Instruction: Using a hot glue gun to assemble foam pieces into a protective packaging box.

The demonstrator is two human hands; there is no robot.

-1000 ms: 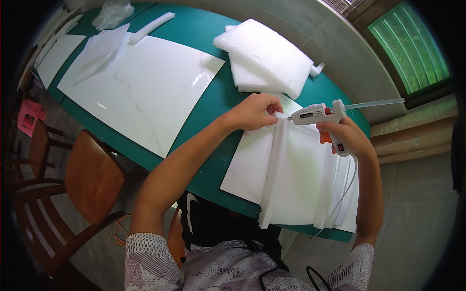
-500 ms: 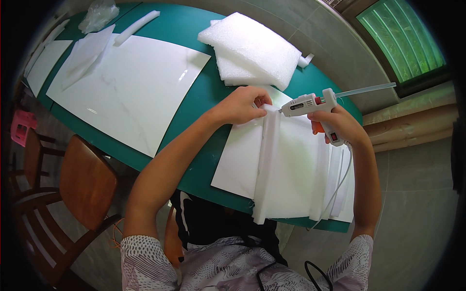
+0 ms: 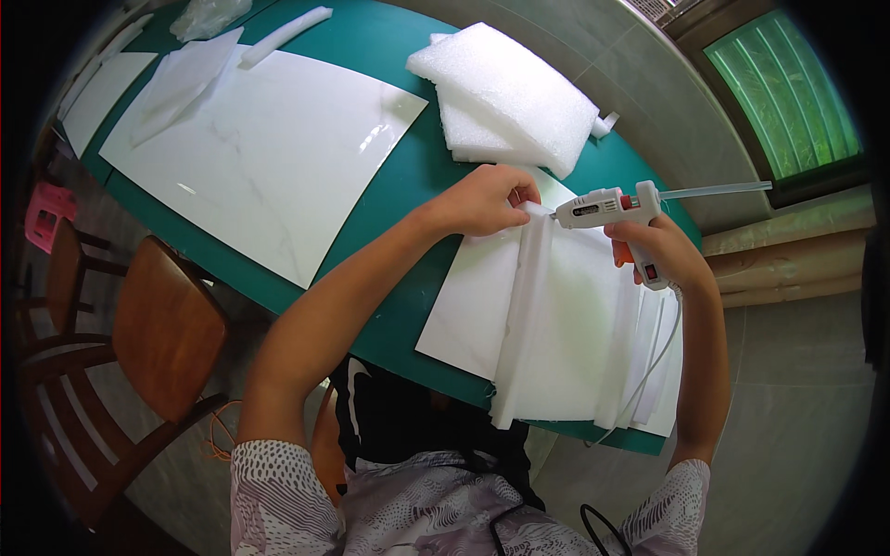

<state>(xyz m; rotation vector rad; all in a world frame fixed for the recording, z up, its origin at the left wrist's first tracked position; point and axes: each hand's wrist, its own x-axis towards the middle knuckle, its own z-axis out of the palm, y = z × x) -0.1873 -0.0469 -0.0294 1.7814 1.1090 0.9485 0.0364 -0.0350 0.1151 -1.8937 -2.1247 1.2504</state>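
Observation:
My right hand [image 3: 660, 248] is wrapped round the handle of a white hot glue gun [image 3: 593, 209], a long clear glue stick [image 3: 718, 189] jutting from its back. The nozzle meets the far end of a white foam strip [image 3: 525, 310]. My left hand [image 3: 489, 200] pinches that same end between thumb and fingers. The strip stands along the left edge of a white foam sheet [image 3: 584, 343], its near end overhanging the table edge. A second foam strip [image 3: 619, 357] runs along the sheet's right side, under the gun's cable.
Thick white foam blocks [image 3: 510, 93] are stacked beyond my hands on the green table [image 3: 371, 199]. A glossy white marbled panel [image 3: 278, 157] lies to the left, with thin foam sheets [image 3: 190, 79] on it. Wooden chairs [image 3: 171, 329] stand at the left; a window [image 3: 783, 93] is far right.
The whole view has shifted slightly, so things sit a little farther right. Both hands keep their holds, and the nozzle stays at the strip's far end.

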